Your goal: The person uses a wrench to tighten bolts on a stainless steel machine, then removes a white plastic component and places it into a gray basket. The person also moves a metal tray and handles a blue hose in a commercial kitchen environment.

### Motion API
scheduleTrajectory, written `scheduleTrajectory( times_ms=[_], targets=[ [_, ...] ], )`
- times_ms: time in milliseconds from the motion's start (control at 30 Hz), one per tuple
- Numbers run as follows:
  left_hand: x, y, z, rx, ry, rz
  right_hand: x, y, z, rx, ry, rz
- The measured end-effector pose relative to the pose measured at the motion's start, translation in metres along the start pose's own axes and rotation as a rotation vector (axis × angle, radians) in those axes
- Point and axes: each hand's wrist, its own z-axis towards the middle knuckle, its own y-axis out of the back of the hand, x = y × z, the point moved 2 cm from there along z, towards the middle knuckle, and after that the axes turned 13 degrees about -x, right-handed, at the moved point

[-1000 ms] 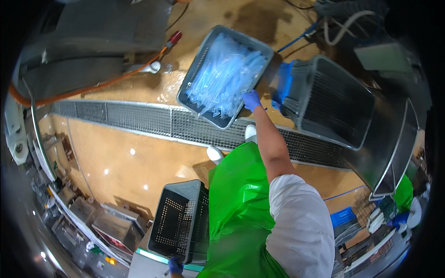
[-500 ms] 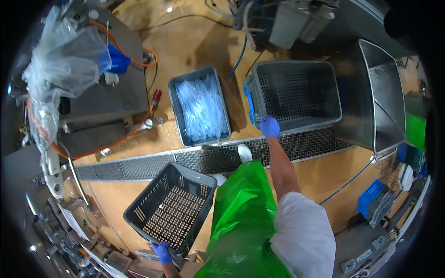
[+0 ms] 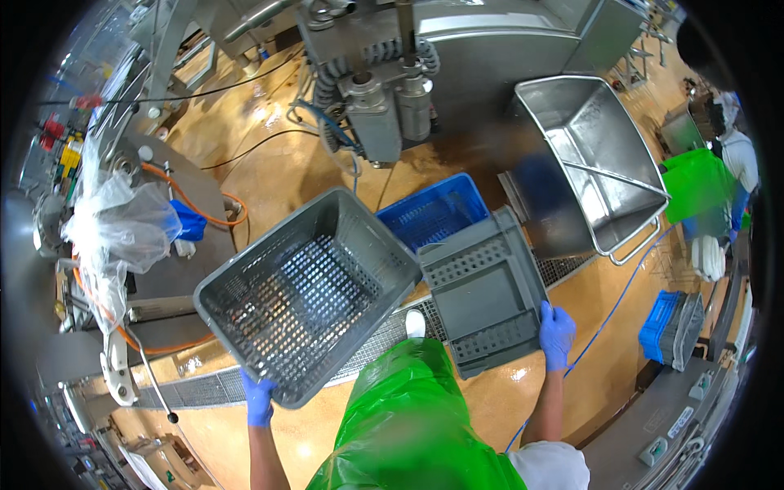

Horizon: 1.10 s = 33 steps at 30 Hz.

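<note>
My left hand (image 3: 258, 398), in a blue glove, grips the near rim of a grey perforated crate (image 3: 237, 306). That crate is raised and tilted, with its inside showing, and bluish-white stuff shows through its holes. In my right hand (image 3: 557, 335), also gloved in blue, is the right edge of a second grey crate (image 3: 482, 298), turned so that its ribbed outer side faces me. The fingers of both hands are partly hidden behind the rims. Beyond the second crate stands a blue crate (image 3: 437, 211), partly covered by both grey ones.
A steel tub (image 3: 608, 175) with a push handle stands at the right, and a person in a green apron (image 3: 698, 184) beyond it. Machinery (image 3: 371, 114) rises ahead. A floor grate (image 3: 204, 390) crosses below me. Stacked crates (image 3: 660, 327) and a blue hose (image 3: 612, 318) are on the right.
My left hand has lifted its perforated crate up and forward, over the one with the plastic strips. My right hand has lifted and turned a grey crate, uncovering the blue one.
</note>
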Motion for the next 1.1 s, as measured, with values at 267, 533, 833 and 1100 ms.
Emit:
scheduleTrajectory(
  times_ms=[267,533,833,1100],
  targets=[
    [0.125,-0.216,0.144,0.271,0.108,-0.016,-0.106,0.011,-0.074,-0.055,-0.336,-0.066],
    [0.254,-0.361,0.153,0.125,0.157,0.086,-0.079,0.082,-0.128,-0.177,-0.470,-0.106],
    [0.265,-0.485,0.130,0.079,0.064,-0.173,-0.005,0.209,-0.115,-0.554,-0.453,0.048],
    [0.268,-0.459,0.164,0.015,-0.056,-0.007,0.036,0.209,-0.087,-0.706,-0.338,0.224]
  ],
)
